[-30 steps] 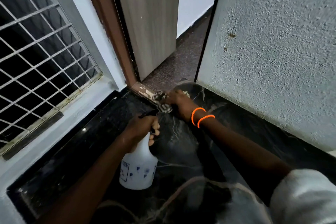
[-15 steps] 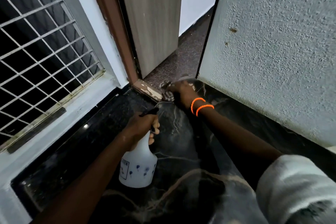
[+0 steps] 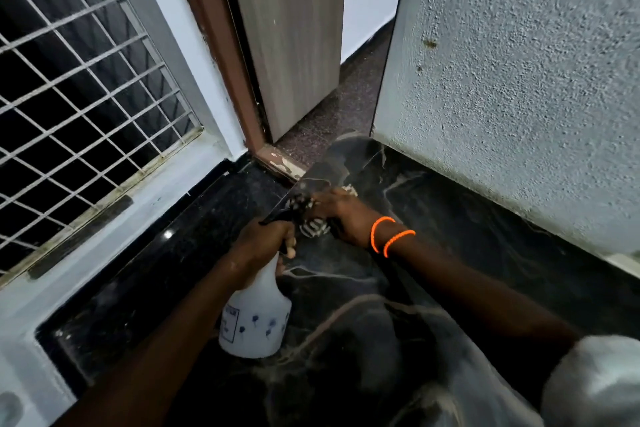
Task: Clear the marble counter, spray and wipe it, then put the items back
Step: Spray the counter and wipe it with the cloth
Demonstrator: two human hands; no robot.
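Observation:
A black marble counter (image 3: 467, 236) with pale veins fills the lower half of the head view. My left hand (image 3: 265, 241) grips the black trigger head of a white spray bottle (image 3: 256, 319) that stands upright on the marble. Just beyond it, my right hand (image 3: 341, 215), with two orange bands at the wrist, presses a black-and-white patterned cloth (image 3: 313, 227) onto the counter near its far end. Most of the cloth is hidden under the fingers.
A rough grey wall (image 3: 519, 80) borders the counter on the right. A white window sill (image 3: 104, 218) and a metal window grille (image 3: 79, 80) run along the left. Past the counter's far end are a brown door frame (image 3: 221, 55), a wooden door (image 3: 291, 28) and speckled floor (image 3: 332, 121).
My right hand has drawn the cloth back from the counter's far edge toward the spray bottle. The left hand and the bottle have stayed where they were.

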